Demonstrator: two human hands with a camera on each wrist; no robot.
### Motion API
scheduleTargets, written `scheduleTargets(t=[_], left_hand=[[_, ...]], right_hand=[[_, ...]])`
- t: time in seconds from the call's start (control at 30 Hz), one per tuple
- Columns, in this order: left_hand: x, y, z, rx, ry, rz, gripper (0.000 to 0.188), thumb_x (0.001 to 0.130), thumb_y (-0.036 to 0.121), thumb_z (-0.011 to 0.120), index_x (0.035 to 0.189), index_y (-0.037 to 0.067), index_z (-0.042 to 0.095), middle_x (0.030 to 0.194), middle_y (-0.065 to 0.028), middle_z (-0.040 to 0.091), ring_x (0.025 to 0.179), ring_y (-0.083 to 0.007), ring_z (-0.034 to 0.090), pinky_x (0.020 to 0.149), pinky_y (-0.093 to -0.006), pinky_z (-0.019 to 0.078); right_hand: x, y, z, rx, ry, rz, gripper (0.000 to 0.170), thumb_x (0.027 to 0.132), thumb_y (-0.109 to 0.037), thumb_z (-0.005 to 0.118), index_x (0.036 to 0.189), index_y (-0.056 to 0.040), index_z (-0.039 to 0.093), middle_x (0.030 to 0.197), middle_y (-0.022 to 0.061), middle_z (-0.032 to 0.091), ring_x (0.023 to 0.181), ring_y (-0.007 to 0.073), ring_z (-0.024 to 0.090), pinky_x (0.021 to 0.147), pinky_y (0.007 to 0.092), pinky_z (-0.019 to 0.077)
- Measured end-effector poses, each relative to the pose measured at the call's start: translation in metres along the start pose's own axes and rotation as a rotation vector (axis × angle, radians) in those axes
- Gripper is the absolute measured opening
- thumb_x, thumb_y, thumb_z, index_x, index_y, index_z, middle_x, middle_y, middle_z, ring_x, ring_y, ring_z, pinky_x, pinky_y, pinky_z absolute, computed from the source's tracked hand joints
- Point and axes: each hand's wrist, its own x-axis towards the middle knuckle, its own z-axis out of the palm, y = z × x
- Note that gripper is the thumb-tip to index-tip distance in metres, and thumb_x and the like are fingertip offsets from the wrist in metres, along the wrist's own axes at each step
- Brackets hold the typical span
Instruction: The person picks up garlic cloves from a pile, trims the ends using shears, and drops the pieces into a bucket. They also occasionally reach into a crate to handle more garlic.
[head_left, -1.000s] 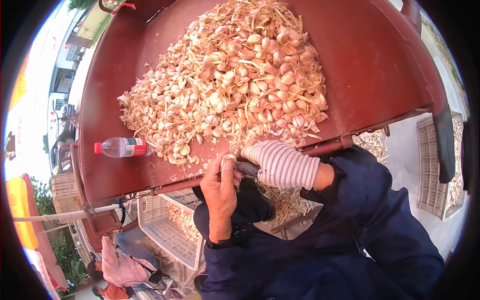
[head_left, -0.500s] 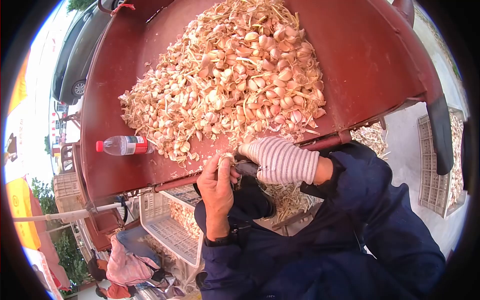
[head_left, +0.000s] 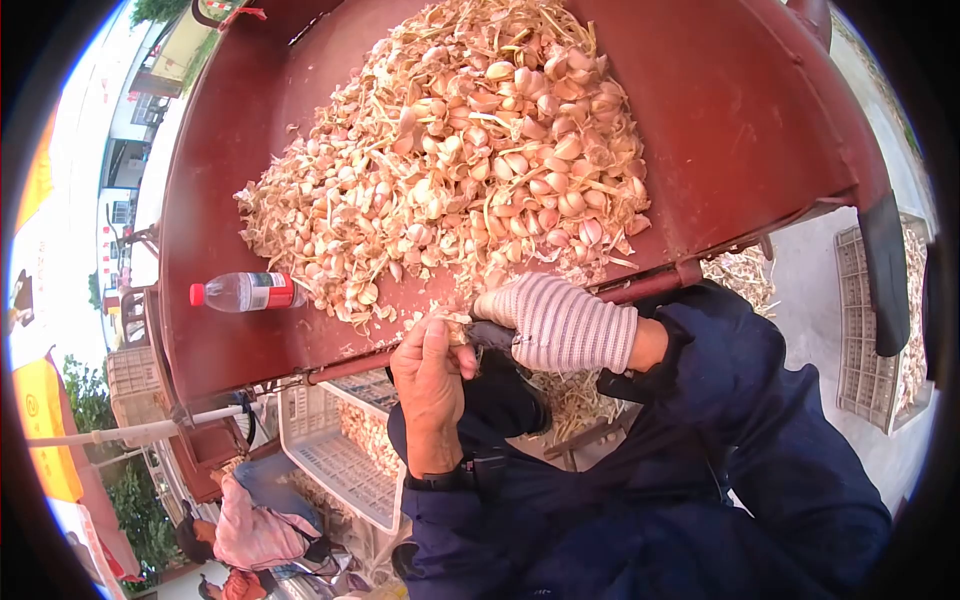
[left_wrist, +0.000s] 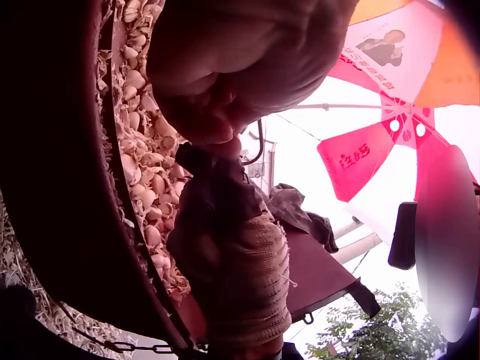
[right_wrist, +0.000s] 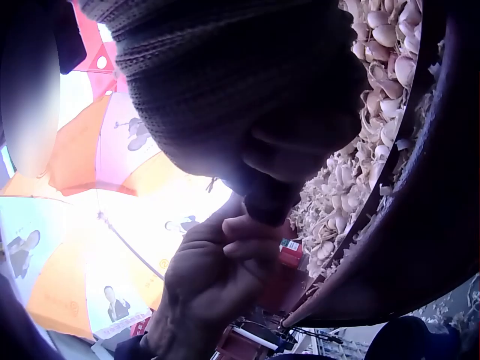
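Note:
At the red tray's front edge, the bare left hand [head_left: 430, 390] pinches a pale piece of garlic [head_left: 452, 322] between thumb and fingers. Beside it the right hand [head_left: 570, 325], in a striped knitted glove, grips a dark object [head_left: 492, 335] whose end meets the left fingertips. A large heap of garlic cloves [head_left: 480, 170] with dry skins and stalks lies on the tray just beyond both hands. The left wrist view has the gloved hand [left_wrist: 232, 277] below the bare one, fingertips close together. In the right wrist view the glove [right_wrist: 240, 97] is dark and hides much of the contact.
A bottle with a red cap [head_left: 245, 292] lies on the tray [head_left: 740, 110] at the left. Below the edge stands a crate [head_left: 345, 475] with garlic; another crate [head_left: 868, 320] is at the right. A person in pink [head_left: 250, 530] sits at lower left. Umbrellas [left_wrist: 360, 154] show overhead.
The left hand has shifted slightly left and its fingers have closed in around the garlic, the thumb tilting. The gloved hand stays nearly in place with the dark object.

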Motion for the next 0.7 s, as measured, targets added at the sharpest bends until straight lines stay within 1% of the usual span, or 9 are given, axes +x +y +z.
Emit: scheduleTargets(t=[0.07,0.13,0.27,0.33,0.4,0.47,0.5,0.57,0.7], left_hand=[[0.002,0.002,-0.003,-0.099,-0.028,-0.033,0.024,0.094,0.013,0.055,0.11,-0.004,0.06,0.072,-0.0063,0.061,0.056,-0.0102,0.053,0.05,-0.0204,0.0413],[0.003,0.004,-0.003,-0.269,-0.082,-0.109,0.025,0.094,0.013,0.055,0.112,-0.004,0.058,0.075,-0.0071,0.062,0.06,-0.0115,0.056,0.053,-0.0213,0.0442],[0.0,0.001,0.0,-0.17,-0.093,-0.122,0.024,0.094,0.012,0.055,0.112,-0.003,0.057,0.078,-0.0072,0.062,0.064,-0.012,0.057,0.057,-0.0212,0.0461],[0.002,-0.006,-0.006,0.097,-0.108,-0.008,0.024,0.094,0.011,0.055,0.112,-0.003,0.057,0.083,-0.0075,0.063,0.067,-0.0127,0.058,0.059,-0.0215,0.0471],[0.005,-0.01,-0.012,0.075,-0.069,0.012,0.023,0.094,0.012,0.055,0.112,-0.003,0.057,0.083,-0.0071,0.062,0.067,-0.0127,0.058,0.059,-0.0216,0.0467],[0.006,-0.011,-0.015,0.054,-0.032,0.031,0.023,0.094,0.012,0.055,0.111,-0.003,0.057,0.084,-0.0067,0.062,0.066,-0.0126,0.057,0.058,-0.0217,0.0463],[0.005,-0.009,-0.014,-0.056,-0.025,0.0,0.022,0.094,0.013,0.055,0.11,-0.002,0.057,0.081,-0.006,0.061,0.065,-0.0122,0.056,0.057,-0.0215,0.0456],[0.005,-0.008,-0.014,-0.164,-0.014,-0.031,0.022,0.094,0.013,0.055,0.109,-0.002,0.057,0.079,-0.0053,0.06,0.063,-0.0117,0.055,0.056,-0.0214,0.045],[0.004,-0.016,-0.01,-0.16,0.023,-0.059,0.021,0.094,0.015,0.055,0.108,-0.001,0.057,0.075,-0.0039,0.058,0.06,-0.0098,0.053,0.053,-0.0203,0.0428]], right_hand=[[0.001,0.003,0.004,-0.004,0.026,-0.042,0.018,0.077,-0.017,0.06,0.087,-0.002,0.059,0.073,0.0227,0.057,0.074,0.0402,0.059,0.065,0.0467,0.0446],[0.001,0.002,0.001,0.023,0.015,-0.01,0.018,0.076,-0.017,0.06,0.087,-0.0019,0.059,0.073,0.0228,0.057,0.074,0.0403,0.059,0.065,0.0468,0.0446],[0.001,0.008,0.002,0.023,0.025,-0.012,0.02,0.076,-0.017,0.061,0.087,-0.0018,0.059,0.072,0.0225,0.058,0.075,0.04,0.059,0.065,0.0468,0.045],[0.001,0.007,0.001,-0.031,0.024,0.028,0.02,0.076,-0.018,0.061,0.088,-0.0017,0.059,0.073,0.0223,0.058,0.075,0.04,0.06,0.065,0.0468,0.0454],[0.001,0.003,-0.003,-0.088,0.022,0.062,0.021,0.076,-0.019,0.061,0.088,-0.0016,0.059,0.073,0.0221,0.059,0.075,0.0399,0.06,0.065,0.0469,0.0457],[0.001,-0.001,-0.008,-0.026,0.053,0.141,0.024,0.077,-0.023,0.061,0.088,-0.0012,0.058,0.074,0.0219,0.059,0.074,0.0401,0.06,0.066,0.0474,0.0464],[0.002,0.0,-0.006,-0.022,0.052,0.141,0.024,0.077,-0.023,0.061,0.088,-0.0012,0.058,0.074,0.0219,0.059,0.074,0.0401,0.06,0.066,0.0474,0.0464],[0.002,0.004,0.002,-0.169,-0.071,0.088,0.028,0.079,-0.027,0.061,0.088,-0.0008,0.058,0.074,0.0219,0.059,0.073,0.0405,0.06,0.066,0.048,0.0465],[-0.002,0.001,0.004,-0.107,-0.088,0.0,0.031,0.082,-0.031,0.06,0.087,-0.0011,0.058,0.074,0.0212,0.059,0.073,0.0397,0.06,0.065,0.0476,0.0468]])
